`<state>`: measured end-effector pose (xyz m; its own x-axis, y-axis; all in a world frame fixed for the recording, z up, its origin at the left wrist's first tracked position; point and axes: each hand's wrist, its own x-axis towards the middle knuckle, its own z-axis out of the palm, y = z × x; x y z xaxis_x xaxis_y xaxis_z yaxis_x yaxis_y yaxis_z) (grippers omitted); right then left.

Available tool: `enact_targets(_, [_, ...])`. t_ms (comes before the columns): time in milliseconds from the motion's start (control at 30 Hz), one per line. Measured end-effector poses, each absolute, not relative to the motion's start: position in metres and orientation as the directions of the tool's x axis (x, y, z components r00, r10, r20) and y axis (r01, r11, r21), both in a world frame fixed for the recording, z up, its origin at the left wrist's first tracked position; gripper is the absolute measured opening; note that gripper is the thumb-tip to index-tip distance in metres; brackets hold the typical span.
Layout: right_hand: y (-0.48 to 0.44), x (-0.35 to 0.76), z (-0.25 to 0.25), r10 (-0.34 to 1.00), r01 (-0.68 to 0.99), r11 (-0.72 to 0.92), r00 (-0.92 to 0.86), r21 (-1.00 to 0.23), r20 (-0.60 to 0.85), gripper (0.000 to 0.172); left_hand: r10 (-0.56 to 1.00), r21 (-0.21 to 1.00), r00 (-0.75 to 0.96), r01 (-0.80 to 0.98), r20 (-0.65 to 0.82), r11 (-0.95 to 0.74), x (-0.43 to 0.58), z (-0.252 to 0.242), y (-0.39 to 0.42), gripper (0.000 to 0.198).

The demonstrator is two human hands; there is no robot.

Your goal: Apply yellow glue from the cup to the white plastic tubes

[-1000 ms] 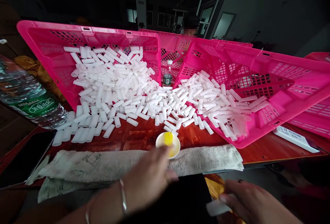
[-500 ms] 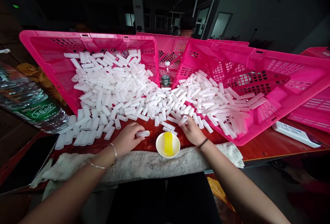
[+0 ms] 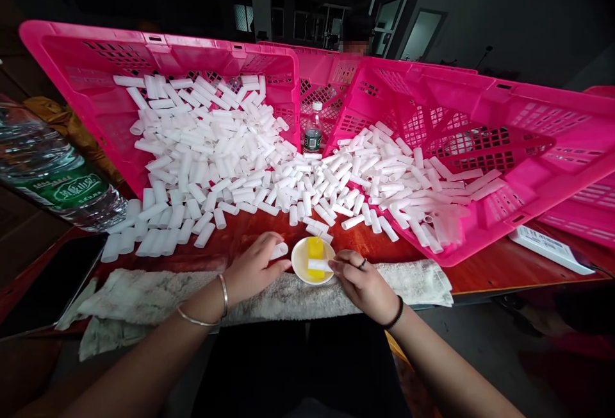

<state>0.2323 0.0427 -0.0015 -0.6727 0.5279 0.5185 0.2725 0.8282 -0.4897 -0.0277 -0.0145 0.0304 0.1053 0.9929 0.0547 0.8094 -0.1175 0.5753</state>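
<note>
My left hand (image 3: pixel 257 264), just left of the small white bowl (image 3: pixel 296 263), is closed round a short white plastic tube (image 3: pixel 278 250). Between the fingertips of my right hand (image 3: pixel 362 280) is another white tube (image 3: pixel 319 265), held level over the bowl. A yellow block (image 3: pixel 316 249) sits in the bowl, partly behind that tube; whether the tube touches it I cannot tell. Many loose white tubes (image 3: pixel 216 149) spill from two tipped pink crates onto the table, and a couple lie right behind the bowl.
A pink crate (image 3: pixel 43 52) leans at the left, another pink crate (image 3: pixel 567 110) at the right. A small bottle (image 3: pixel 313 128) stands between them. At far left are a large water bottle (image 3: pixel 62 177) and a dark flat panel (image 3: pixel 52 283). A grey towel (image 3: pixel 163 296) lines the table's front edge.
My right hand has come from the tube pile toward me, bringing a tube over the bowl. My left hand has shifted right, closer to the bowl, still holding its tube. The view has tilted slightly.
</note>
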Motion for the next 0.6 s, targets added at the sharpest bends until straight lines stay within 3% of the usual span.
enact_targets(67, [0.042,0.235,-0.004,0.534,0.259,0.817,-0.68,-0.516,0.504,0.028,0.984,0.662,0.157,0.73,0.081,-0.171,-0.019,0.026,-0.011,0.074])
enact_targets(133, [0.041,0.235,-0.005,0.607,0.247,0.733,-0.658,-0.633,0.446,0.028,0.979,0.677,0.18,0.71,0.093,-0.195,-0.011,0.019,-0.008,0.096])
enact_targets(233, [0.038,0.233,-0.003,0.719,0.25,0.572,-0.612,-0.781,0.33,0.039,0.981,0.658,0.173,0.729,0.092,-0.19,-0.004,0.011,-0.004,0.091])
enact_targets(300, [0.037,0.231,-0.002,0.724,0.276,0.584,-0.603,-0.764,0.335,0.032,0.983,0.654,0.159,0.734,0.093,-0.181,-0.002,0.008,-0.002,0.086])
enact_targets(367, [0.037,0.229,-0.001,0.675,0.295,0.679,-0.61,-0.672,0.415,0.022,0.983,0.656,0.151,0.733,0.103,-0.182,-0.001,0.008,-0.002,0.084])
enact_targets(467, [0.035,0.229,-0.002,0.589,0.291,0.786,-0.623,-0.546,0.515,0.021,0.983,0.657,0.147,0.731,0.11,-0.183,-0.002,0.009,-0.002,0.082])
enact_targets(533, [0.034,0.23,-0.003,0.603,0.285,0.769,-0.621,-0.572,0.501,0.02,0.984,0.66,0.145,0.731,0.101,-0.176,-0.002,0.01,-0.003,0.081])
enact_targets(600, [0.033,0.232,-0.003,0.677,0.284,0.678,-0.6,-0.677,0.426,0.029,0.985,0.662,0.145,0.729,0.095,-0.171,-0.002,0.01,-0.003,0.08])
